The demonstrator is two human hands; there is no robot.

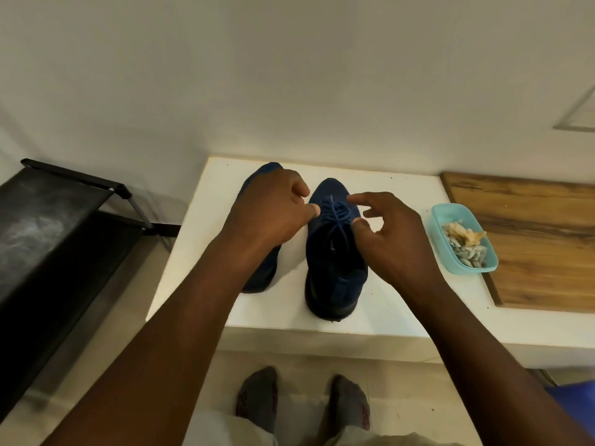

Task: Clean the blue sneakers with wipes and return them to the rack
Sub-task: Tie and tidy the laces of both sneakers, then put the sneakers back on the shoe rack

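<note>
Two dark blue sneakers stand side by side on a white counter, toes pointing away from me. My left hand hovers over the left sneaker and hides most of it; its fingers are curled and its thumb tip meets a lace loop of the right sneaker. My right hand is at that shoe's right side, index finger stretched over the laces, thumb touching them, the other fingers loosely bent. Crumpled used wipes fill a teal container to the right.
A black shoe rack stands low at the left, beside the counter. A wooden board lies on the counter right of the teal container. A white wall rises just behind the shoes. My socked feet are on the floor below the counter's edge.
</note>
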